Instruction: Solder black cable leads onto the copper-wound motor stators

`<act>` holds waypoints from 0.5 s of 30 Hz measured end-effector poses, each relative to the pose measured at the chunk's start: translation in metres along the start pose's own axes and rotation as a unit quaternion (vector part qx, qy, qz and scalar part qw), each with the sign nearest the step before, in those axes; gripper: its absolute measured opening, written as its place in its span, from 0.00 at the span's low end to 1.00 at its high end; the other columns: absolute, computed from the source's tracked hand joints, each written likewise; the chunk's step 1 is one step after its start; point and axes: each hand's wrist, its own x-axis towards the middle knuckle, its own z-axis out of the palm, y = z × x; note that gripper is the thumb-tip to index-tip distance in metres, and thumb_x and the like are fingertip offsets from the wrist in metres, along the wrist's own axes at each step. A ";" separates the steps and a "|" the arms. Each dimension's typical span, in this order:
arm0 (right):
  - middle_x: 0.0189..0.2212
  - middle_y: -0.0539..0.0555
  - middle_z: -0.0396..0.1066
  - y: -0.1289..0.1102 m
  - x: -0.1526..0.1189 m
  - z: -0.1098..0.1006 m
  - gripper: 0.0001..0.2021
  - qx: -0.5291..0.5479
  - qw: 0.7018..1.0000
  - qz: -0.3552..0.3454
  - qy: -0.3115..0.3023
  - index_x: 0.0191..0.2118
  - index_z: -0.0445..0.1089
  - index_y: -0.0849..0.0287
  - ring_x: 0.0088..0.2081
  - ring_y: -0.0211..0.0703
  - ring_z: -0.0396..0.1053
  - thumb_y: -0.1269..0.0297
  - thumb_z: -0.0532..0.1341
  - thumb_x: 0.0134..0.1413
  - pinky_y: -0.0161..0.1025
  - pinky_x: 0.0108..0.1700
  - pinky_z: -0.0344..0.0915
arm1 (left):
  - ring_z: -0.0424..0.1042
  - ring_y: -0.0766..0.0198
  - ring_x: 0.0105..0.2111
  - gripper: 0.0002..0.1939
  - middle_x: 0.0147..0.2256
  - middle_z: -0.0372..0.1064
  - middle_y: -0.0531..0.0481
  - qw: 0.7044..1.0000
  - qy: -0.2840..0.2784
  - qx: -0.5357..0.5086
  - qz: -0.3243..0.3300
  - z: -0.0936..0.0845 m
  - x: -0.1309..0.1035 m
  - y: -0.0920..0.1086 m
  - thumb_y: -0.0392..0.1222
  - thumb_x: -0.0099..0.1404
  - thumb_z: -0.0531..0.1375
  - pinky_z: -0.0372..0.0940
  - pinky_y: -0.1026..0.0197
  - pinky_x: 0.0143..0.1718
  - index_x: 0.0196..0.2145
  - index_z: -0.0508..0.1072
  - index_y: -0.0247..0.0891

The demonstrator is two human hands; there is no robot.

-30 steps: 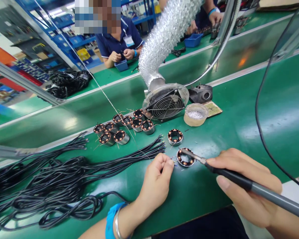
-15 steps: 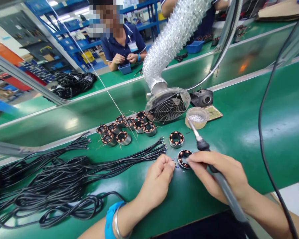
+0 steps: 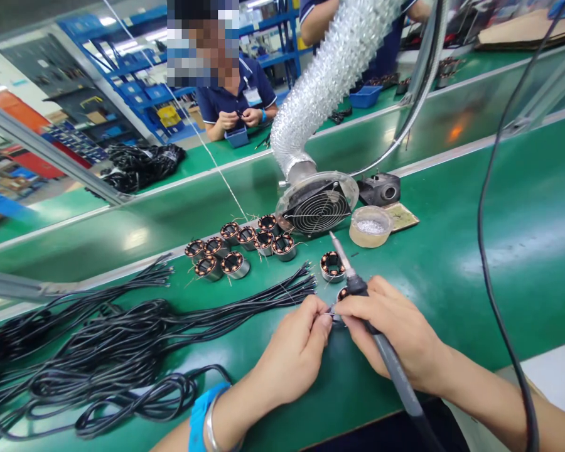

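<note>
My right hand (image 3: 398, 329) is closed around a soldering iron (image 3: 398, 373), whose tip points up and away over the bench. Its thumb and forefinger come together at thin wires (image 3: 330, 311) by my left fingertips. My left hand (image 3: 292, 351) pinches those wires from the other side. Just behind the fingers is a motor stator (image 3: 342, 294) with copper windings, mostly covered by my right hand. A second stator (image 3: 330, 269) stands beyond it, partly behind the iron's tip.
Several stators (image 3: 235, 266) stand in a group at the back. Bundled black cables (image 3: 122, 351) spread over the left. A fume extractor (image 3: 317, 207), a solder tub (image 3: 371, 227) and an iron holder (image 3: 381, 189) sit behind. A black cord (image 3: 487, 251) hangs at right. A co-worker (image 3: 238, 100) sits opposite.
My right hand has moved left with the soldering iron, from the near stator to the wires at my left fingertips. The iron's tip has swung away from the solder tub.
</note>
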 end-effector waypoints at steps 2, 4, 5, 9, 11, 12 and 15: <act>0.29 0.52 0.69 0.000 0.001 0.003 0.12 0.006 1.000 -0.013 0.002 0.48 0.67 0.61 0.29 0.40 0.57 0.79 0.56 0.61 0.39 0.34 0.58 | 0.59 0.64 0.29 0.14 0.28 0.60 0.55 1.000 -0.007 -0.015 0.005 0.002 -0.001 -0.001 0.47 0.74 0.45 0.53 0.61 0.32 0.33 0.60 0.40; 0.27 0.51 0.68 0.000 0.002 0.007 0.12 0.019 0.999 -0.026 0.005 0.48 0.67 0.61 0.28 0.40 0.58 0.78 0.55 0.62 0.39 0.33 0.58 | 0.60 0.64 0.30 0.15 0.28 0.60 0.55 1.000 -0.004 -0.024 0.010 0.003 -0.003 -0.001 0.48 0.75 0.43 0.54 0.61 0.33 0.32 0.60 0.41; 0.26 0.50 0.67 0.000 0.002 0.008 0.12 0.024 0.999 -0.033 0.009 0.47 0.68 0.61 0.27 0.39 0.58 0.78 0.55 0.62 0.39 0.32 0.58 | 0.60 0.64 0.30 0.16 0.29 0.61 0.54 1.000 -0.005 -0.021 0.011 0.003 -0.004 -0.001 0.48 0.75 0.43 0.55 0.60 0.34 0.32 0.60 0.41; 0.23 0.49 0.67 -0.002 0.002 0.003 0.13 0.018 0.999 -0.031 0.029 0.43 0.68 0.60 0.24 0.38 0.56 0.81 0.55 0.58 0.38 0.29 0.57 | 0.61 0.62 0.32 0.12 0.31 0.63 0.52 0.999 -0.013 0.051 0.006 0.000 -0.007 0.004 0.45 0.74 0.44 0.53 0.59 0.35 0.34 0.60 0.41; 0.24 0.49 0.68 -0.004 0.001 -0.001 0.14 0.018 0.999 -0.012 0.024 0.44 0.69 0.60 0.24 0.38 0.58 0.82 0.56 0.56 0.37 0.28 0.59 | 0.61 0.62 0.31 0.11 0.31 0.63 0.52 0.997 -0.012 0.073 -0.004 -0.002 -0.007 0.007 0.45 0.73 0.45 0.53 0.59 0.34 0.35 0.60 0.41; 0.25 0.49 0.70 -0.005 0.001 -0.002 0.14 0.021 1.000 -0.007 0.019 0.45 0.69 0.59 0.25 0.39 0.61 0.82 0.56 0.56 0.37 0.28 0.61 | 0.61 0.62 0.31 0.10 0.30 0.63 0.52 0.998 -0.010 0.067 -0.009 -0.003 -0.006 0.007 0.44 0.73 0.45 0.53 0.59 0.34 0.35 0.60 0.41; 0.30 0.51 0.74 -0.007 0.000 -0.004 0.18 0.021 0.999 -0.016 0.019 0.49 0.69 0.59 0.29 0.39 0.68 0.82 0.57 0.56 0.36 0.32 0.68 | 0.61 0.63 0.29 0.11 0.27 0.62 0.54 1.000 -0.003 0.004 -0.026 0.000 -0.003 0.006 0.44 0.73 0.45 0.53 0.60 0.33 0.33 0.60 0.41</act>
